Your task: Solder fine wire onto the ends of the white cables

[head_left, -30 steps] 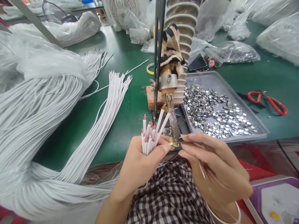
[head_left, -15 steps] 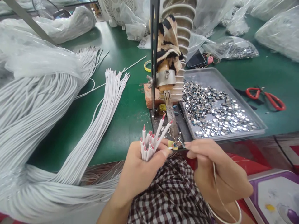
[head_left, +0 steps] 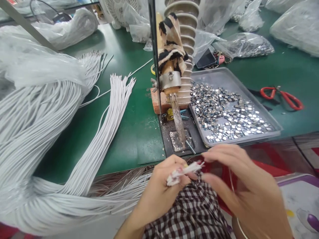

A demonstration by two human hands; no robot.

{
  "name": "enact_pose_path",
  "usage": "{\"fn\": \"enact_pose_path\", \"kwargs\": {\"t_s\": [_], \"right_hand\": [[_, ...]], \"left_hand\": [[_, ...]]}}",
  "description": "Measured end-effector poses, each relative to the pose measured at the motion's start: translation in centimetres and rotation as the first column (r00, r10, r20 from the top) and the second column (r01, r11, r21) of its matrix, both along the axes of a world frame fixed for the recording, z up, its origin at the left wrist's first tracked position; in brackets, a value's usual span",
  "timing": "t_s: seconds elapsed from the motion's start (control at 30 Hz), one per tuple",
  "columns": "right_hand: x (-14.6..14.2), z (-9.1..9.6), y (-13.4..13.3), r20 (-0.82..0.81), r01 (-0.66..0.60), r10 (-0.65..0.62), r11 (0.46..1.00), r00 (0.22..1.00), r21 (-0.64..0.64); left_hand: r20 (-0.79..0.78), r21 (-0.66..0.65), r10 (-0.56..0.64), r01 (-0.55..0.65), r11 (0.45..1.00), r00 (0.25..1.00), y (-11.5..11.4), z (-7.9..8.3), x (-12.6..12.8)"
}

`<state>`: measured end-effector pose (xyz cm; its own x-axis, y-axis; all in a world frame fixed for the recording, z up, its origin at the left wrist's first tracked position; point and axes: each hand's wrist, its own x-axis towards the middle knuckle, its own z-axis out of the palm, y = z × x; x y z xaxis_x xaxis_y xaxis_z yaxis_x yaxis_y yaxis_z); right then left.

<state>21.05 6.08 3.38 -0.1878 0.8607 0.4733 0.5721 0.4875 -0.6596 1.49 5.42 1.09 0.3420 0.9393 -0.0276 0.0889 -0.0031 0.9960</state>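
Work seems unfinished, metal pieces (head_left: 208, 103) loose at centre right; lower centre, left hand (head_left: 160, 192) clenches white wires (head_left: 183, 173), right hand (head_left: 251, 186) loosely parted, any hold unclear

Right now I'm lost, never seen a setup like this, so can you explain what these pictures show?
There's no robot: one camera, worn on a person's head, looks forward and down. The left hand grips white wires; the right hand, a little blurred, is open, close to their tips. Ahead is a clamped tool, perhaps a soldering iron, its lower end over a black base, with a ribbed hose behind. On the green table lie a wire bundle, left, and a tray of small shiny pieces, right.
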Motion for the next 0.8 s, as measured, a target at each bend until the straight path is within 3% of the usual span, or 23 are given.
{"fn": "enact_pose_path", "kwargs": {"t_s": [0.1, 0.17, 0.23, 0.3, 0.4, 0.57, 0.7, 0.8], "right_hand": [[-0.7, 0.8, -0.2, -0.138, -0.205, 0.198, 0.978, 0.97, -0.037], [-1.2, 1.1, -0.1, -0.118, -0.247, 0.241, 0.968, 0.963, -0.04], [-1.6, 1.1, 0.0, -0.094, -0.254, 0.249, 0.966, 0.964, -0.051], [-1.8, 0.9, 0.0, -0.169, -0.247, 0.233, 0.967, 0.958, -0.067], [-1.8, 0.6, -0.3, -0.29, -0.213, 0.176, 0.972, 0.941, -0.101], [-1.8, 0.7, -0.1, -0.303, -0.223, 0.168, 0.962, 0.938, -0.157], [-1.9, 0.8, 0.3, -0.367, -0.283, 0.163, 0.911, 0.916, -0.3], [-2.0, 0.9, 0.2, -0.342, -0.246, 0.099, 0.873, 0.935, -0.422]], "left_hand": [[0.001, 0.035, -0.099, 0.099, 0.994, 0.995, -0.5, 0.0, 0.7], [0.024, 0.056, -0.04, 0.038, 0.998, 0.999, -0.8, -0.2, 0.9], [0.041, 0.081, 0.054, -0.057, 0.995, 0.998, -1.0, -0.2, 0.9], [0.063, 0.111, 0.115, -0.122, 0.986, 0.991, -1.1, -0.2, 1.0], [0.098, 0.154, 0.164, -0.178, 0.972, 0.982, -1.1, 0.0, 1.0], [0.088, 0.158, 0.23, -0.242, 0.957, 0.969, -1.2, 0.0, 1.0], [0.095, 0.168, 0.295, -0.308, 0.937, 0.951, -1.2, -0.2, 0.8], [0.081, 0.166, 0.294, -0.304, 0.938, 0.952, -1.1, -0.4, 0.7]]}}
